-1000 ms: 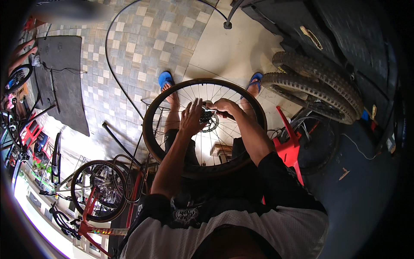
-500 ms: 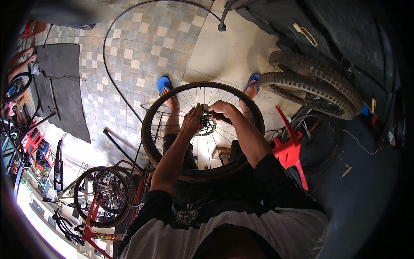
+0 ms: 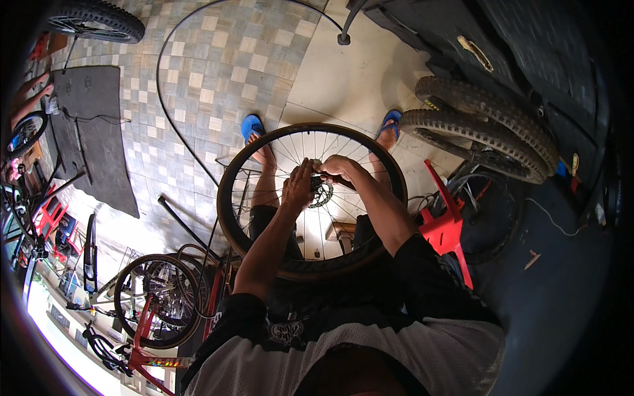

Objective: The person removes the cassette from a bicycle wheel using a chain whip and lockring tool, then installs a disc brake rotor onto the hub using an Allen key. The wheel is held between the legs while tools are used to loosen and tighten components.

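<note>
A bicycle wheel [image 3: 228, 204] with a dark tyre and thin spokes lies across my lap, its disc brake rotor [image 3: 323, 193] near the middle. My left hand [image 3: 298, 187] is over the hub area, fingers pressed together and pointing away from me. My right hand [image 3: 339, 167] meets it from the right, curled around a dark, handle-like piece [image 3: 342, 181] whose kind I cannot tell. Between the fingertips shows a small greyish part [image 3: 316, 162]. The hands cover most of the hub.
Two knobbly tyres [image 3: 475, 129] lie at the right beside a red plastic chair [image 3: 444, 228]. A red bicycle [image 3: 142, 323] with its wheels is at the lower left. A black cable or hose [image 3: 159, 79] curves over the tiles. A dark mat [image 3: 96, 138] lies at the far left.
Both hands stay at the hub, with only a slight shift of the left fingers and wrist. The blurred wheel at the top left is now sharp and sits lower.
</note>
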`<state>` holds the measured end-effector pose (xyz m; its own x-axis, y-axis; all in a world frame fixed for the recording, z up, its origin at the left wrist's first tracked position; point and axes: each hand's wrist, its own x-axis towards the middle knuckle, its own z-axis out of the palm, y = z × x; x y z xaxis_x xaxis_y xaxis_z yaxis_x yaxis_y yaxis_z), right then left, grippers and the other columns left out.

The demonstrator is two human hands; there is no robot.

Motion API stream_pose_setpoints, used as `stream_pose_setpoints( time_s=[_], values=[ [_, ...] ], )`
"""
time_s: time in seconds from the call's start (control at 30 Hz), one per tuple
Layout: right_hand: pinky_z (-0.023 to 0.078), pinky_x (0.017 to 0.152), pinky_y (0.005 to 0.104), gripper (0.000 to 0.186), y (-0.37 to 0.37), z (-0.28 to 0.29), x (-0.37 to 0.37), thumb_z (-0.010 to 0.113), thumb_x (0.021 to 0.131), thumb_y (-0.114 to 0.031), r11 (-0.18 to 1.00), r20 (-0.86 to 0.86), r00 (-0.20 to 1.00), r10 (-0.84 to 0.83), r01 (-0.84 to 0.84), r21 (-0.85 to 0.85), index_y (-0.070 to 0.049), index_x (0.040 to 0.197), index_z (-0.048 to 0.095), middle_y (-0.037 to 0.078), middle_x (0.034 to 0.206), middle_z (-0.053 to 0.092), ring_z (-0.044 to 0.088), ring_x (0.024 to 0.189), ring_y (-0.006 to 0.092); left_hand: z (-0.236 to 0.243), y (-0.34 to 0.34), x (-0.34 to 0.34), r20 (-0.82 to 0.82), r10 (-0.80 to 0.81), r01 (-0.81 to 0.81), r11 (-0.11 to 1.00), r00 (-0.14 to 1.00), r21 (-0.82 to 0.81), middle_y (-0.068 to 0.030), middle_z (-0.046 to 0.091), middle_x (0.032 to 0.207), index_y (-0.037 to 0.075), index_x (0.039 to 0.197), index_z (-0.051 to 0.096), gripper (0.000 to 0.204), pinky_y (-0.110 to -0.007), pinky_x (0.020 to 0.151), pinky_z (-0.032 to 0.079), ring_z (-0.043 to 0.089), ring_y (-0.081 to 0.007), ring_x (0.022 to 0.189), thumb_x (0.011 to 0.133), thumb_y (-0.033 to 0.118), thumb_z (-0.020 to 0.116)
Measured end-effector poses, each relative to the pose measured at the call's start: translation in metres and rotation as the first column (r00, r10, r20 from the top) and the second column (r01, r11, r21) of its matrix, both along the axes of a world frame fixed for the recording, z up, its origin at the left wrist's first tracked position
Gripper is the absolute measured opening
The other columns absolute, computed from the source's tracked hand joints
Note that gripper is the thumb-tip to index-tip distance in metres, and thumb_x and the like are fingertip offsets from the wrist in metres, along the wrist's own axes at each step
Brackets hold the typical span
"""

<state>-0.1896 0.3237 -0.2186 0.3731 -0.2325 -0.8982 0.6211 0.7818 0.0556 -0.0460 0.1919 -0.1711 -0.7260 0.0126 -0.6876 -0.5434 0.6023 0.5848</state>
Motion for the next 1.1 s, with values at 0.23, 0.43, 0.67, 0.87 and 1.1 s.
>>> stream_pose_setpoints(
  time_s=[0.23, 0.43, 0.67, 0.87, 1.1],
  values=[
    [0.055, 0.062, 0.0396, 0.058, 0.012, -0.024, 0.009, 0.078, 0.09, -0.058, 0.952, -0.329, 0.93, 0.161, -0.235, -0.197, -0.001, 0.076, 0.073, 0.009, 0.066, 0.069, 0.068, 0.063, 0.0232, 0.003, 0.006, 0.0, 0.1, 0.02, -0.007, 0.992, 0.995, -0.123, -0.0108, 0.025, 0.174, 0.014, 0.157, 0.038, 0.065, -0.077, 0.112, 0.032, 0.02, -0.0452, 0.159, 0.097, 0.015, 0.064],
    [0.056, 0.09, 0.0473, 0.062, 0.046, 0.081, -0.073, 0.069, 0.093, -0.061, 0.852, -0.753, 0.559, 0.347, -0.524, 0.004, -0.005, 0.118, 0.071, 0.022, 0.11, 0.075, 0.073, 0.104, 0.0369, -0.015, 0.005, 0.009, -0.058, -0.077, 0.067, 0.985, 0.995, -0.158, -0.017, 0.04, 0.165, 0.007, 0.153, 0.043, 0.066, -0.06, 0.108, 0.05, 0.037, -0.0453, 0.152, 0.091, 0.005, 0.066],
    [0.056, 0.077, 0.031, 0.015, 0.104, 0.439, -0.245, 0.081, 0.093, -0.015, 0.881, -0.944, 0.118, -0.308, -0.338, -0.33, -0.005, 0.1, 0.074, 0.006, 0.091, 0.074, 0.07, 0.086, 0.0135, -0.008, 0.009, -0.004, -0.065, -0.085, 0.075, 0.987, 0.994, -0.146, -0.023, 0.042, 0.16, 0.008, 0.153, 0.036, 0.095, -0.048, 0.109, 0.051, 0.05, -0.0425, 0.14, 0.072, 0.002, 0.086],
    [0.056, 0.085, 0.0492, 0.047, 0.134, 0.527, -0.393, 0.078, 0.09, -0.017, 0.826, -0.325, -0.92, 0.219, -0.002, 0.563, -0.006, 0.132, 0.061, 0.018, 0.096, 0.072, 0.07, 0.09, 0.044, -0.014, 0.009, -0.002, -0.108, -0.109, 0.093, 0.986, 0.988, -0.138, -0.025, 0.042, 0.16, 0.007, 0.153, 0.036, 0.1, -0.048, 0.11, 0.051, 0.051, -0.0448, 0.139, 0.068, 0.003, 0.089],
    [0.057, 0.085, 0.048, 0.061, 0.171, 0.502, -0.422, 0.073, 0.092, -0.028, 0.804, -0.55, -0.723, 0.418, 0.012, 0.595, -0.003, 0.145, 0.054, 0.03, 0.109, 0.073, 0.074, 0.1, 0.0413, -0.045, 0.013, 0.017, -0.146, -0.033, 0.01, 0.988, 0.989, -0.151, -0.0214, 0.048, 0.155, 0.01, 0.143, 0.042, 0.077, -0.055, 0.095, 0.058, 0.058, -0.0469, 0.128, 0.077, -0.002, 0.079]
  ],
)
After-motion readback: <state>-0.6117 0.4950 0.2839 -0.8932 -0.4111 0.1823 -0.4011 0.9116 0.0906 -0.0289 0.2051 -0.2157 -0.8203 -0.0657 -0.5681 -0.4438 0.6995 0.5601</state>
